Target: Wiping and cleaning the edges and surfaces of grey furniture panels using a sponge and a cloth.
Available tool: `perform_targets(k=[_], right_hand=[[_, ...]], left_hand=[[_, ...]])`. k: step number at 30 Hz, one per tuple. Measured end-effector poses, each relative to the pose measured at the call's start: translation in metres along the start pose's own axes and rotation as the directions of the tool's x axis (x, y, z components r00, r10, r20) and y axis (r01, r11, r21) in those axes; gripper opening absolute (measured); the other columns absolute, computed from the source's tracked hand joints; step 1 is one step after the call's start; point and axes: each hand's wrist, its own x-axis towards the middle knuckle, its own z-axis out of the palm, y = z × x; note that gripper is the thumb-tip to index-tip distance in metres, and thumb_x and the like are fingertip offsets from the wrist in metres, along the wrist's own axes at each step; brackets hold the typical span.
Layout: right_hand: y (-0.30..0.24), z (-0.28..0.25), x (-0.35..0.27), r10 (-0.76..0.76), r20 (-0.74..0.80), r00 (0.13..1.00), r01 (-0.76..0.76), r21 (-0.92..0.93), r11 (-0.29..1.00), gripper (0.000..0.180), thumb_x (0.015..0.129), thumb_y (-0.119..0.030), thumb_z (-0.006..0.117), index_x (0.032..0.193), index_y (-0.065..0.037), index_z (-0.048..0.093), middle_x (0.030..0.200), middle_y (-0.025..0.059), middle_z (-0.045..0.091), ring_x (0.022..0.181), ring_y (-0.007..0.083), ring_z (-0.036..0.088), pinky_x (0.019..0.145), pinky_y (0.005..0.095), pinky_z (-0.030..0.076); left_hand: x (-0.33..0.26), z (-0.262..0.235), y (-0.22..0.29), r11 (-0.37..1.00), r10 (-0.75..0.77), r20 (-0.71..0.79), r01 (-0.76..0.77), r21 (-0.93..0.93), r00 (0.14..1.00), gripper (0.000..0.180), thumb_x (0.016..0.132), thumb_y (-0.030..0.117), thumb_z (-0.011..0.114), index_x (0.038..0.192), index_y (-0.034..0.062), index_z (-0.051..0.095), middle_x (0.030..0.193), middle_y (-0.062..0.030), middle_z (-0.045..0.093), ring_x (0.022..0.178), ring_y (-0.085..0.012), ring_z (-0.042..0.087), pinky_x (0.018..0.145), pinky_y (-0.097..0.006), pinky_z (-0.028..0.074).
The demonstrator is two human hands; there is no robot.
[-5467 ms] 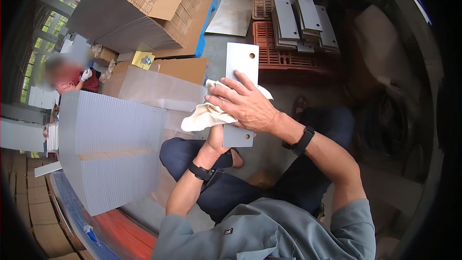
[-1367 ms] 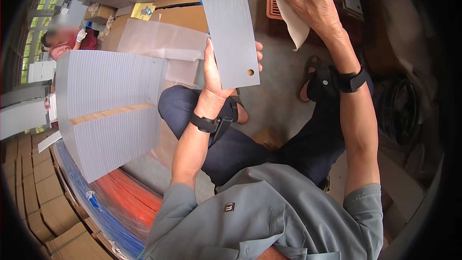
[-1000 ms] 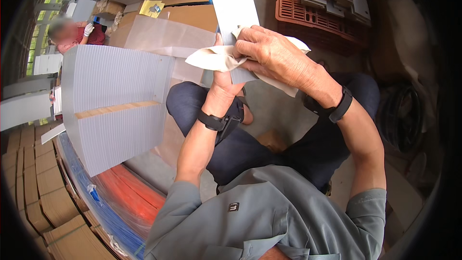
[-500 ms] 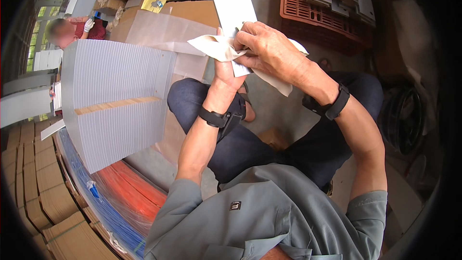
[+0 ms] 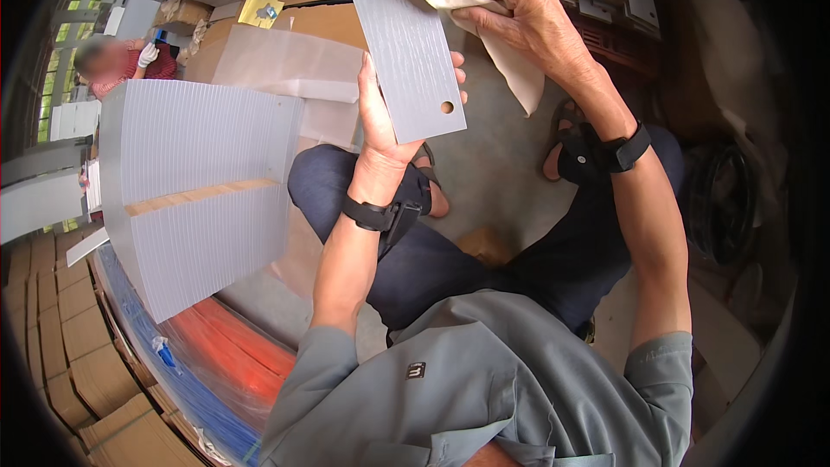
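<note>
your left hand [image 5: 386, 143] is curled under the lower part of a long grey panel [image 5: 411, 56], thumb at its left edge and fingertips at its right, holding it out in front of you. your right hand [image 5: 538, 24] pinches a cream cloth [image 5: 512, 60] between thumb and fingers, one end overlapping the panel's right edge and the rest hanging down. a large stack of grey boards [image 5: 203, 143] stands to your left, beside translucent sheeting [image 5: 290, 60].
</note>
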Motion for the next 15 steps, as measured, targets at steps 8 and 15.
perform_targets(k=[8, 15], right_hand=[[-0.037, 0.019, -0.046, -0.128, 0.296, 0.947, 0.113, 0.068, 0.991, 0.021, 0.083, -0.01, 0.076, 0.099, -0.008, 0.062, 0.098, 0.0073, 0.061, 0.102, 0.0302, 0.063, 0.088, 0.0406, 0.054], [-0.03, 0.022, -0.092, -0.242, 0.642, 0.727, 0.281, 0.044, 0.959, 0.02, 0.081, -0.015, 0.077, 0.095, -0.008, 0.066, 0.096, 0.0057, 0.063, 0.101, 0.0275, 0.065, 0.088, 0.0399, 0.056]], left_hand=[[0.006, 0.011, 0.0, 0.975, 0.216, -0.155, -0.203, 0.094, 0.964, 0.082, 0.1, 0.072, 0.031, 0.141, 0.0029, 0.051, 0.123, -0.0224, 0.065, 0.107, -0.0337, 0.067, 0.09, -0.047, 0.057], [0.006, -0.008, 0.003, 0.99, 0.124, -0.066, -0.12, 0.07, 0.99, 0.082, 0.101, 0.07, 0.03, 0.143, 0.0019, 0.049, 0.123, -0.0225, 0.063, 0.102, -0.0333, 0.065, 0.089, -0.046, 0.056]])
